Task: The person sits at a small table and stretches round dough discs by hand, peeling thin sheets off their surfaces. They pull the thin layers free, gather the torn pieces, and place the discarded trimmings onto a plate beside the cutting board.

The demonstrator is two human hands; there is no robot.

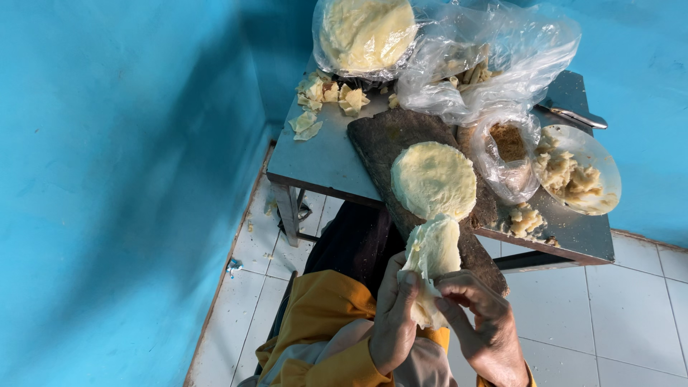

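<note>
— How's the light?

— Bright and even, daylight-like, seemingly from about two o'clock. The blue wall (107, 179) darkens in a broad soft shadow from twelve down toward seven o'clock.

— Any glare?

— Some on the clear plastic bags (494, 57) near one o'clock, and a soft sheen on the metal table (322, 154).

— Sharpness?

— Crisp at centre; the round dough (433, 179) shows its texture. Wide-angle stretch bends the wall and floor tiles (631, 308) at the edges.
</note>
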